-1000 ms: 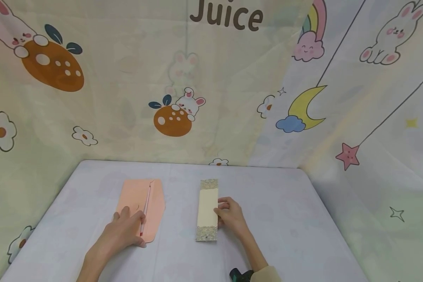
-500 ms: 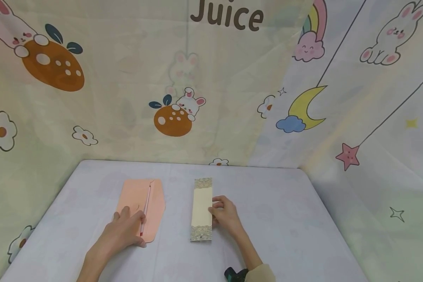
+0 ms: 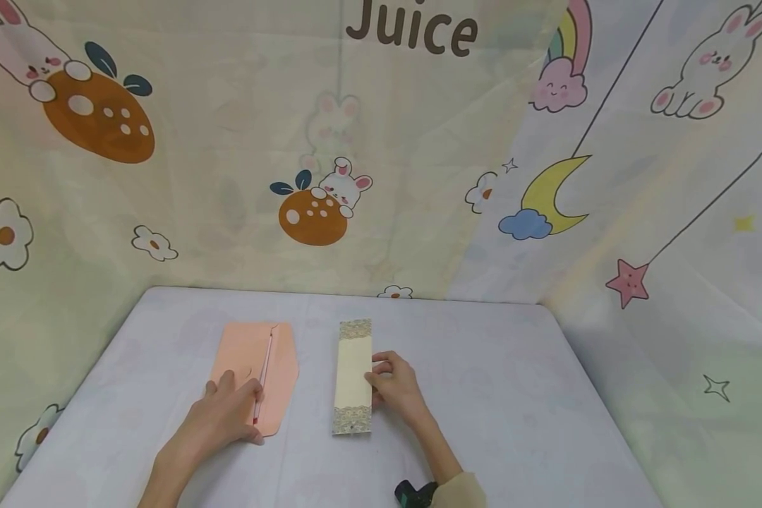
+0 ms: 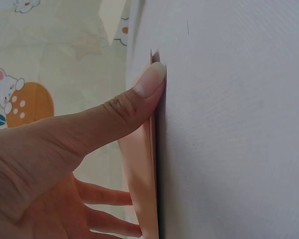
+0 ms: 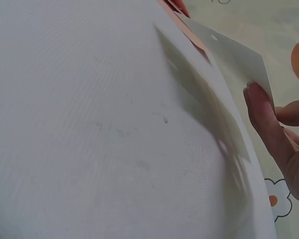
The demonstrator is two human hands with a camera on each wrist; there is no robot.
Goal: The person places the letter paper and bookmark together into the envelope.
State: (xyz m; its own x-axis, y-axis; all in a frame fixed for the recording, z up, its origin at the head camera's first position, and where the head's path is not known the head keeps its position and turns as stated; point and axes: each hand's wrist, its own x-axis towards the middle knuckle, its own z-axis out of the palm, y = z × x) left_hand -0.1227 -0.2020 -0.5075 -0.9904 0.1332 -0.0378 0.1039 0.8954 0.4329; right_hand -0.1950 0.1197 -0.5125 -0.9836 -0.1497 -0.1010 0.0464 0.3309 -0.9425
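On the left of the table lies a peach envelope [image 3: 284,381] in the head view, its flap to the right and a narrow gap along its mouth. My left hand [image 3: 219,416] rests on it, fingers spread over the paper. In the left wrist view the left thumb [image 4: 134,102] lies across the envelope's edge [image 4: 144,174]. My right hand [image 3: 398,388] pinches the right long edge of a cream bookmark [image 3: 353,374] with patterned ends. The right wrist view shows the bookmark's plain underside [image 5: 234,55], a small hole near one end, held above the table over its shadow.
A white table [image 3: 514,395] carries both paper things. Behind and beside it hangs a printed cloth [image 3: 216,141] with rabbits, fruit and a moon. A black device [image 3: 413,494] sits at my right wrist by the sleeve [image 3: 460,492].
My right hand has moved left with the bookmark, bringing it closer to the envelope. The left hand and the envelope stay where they were.
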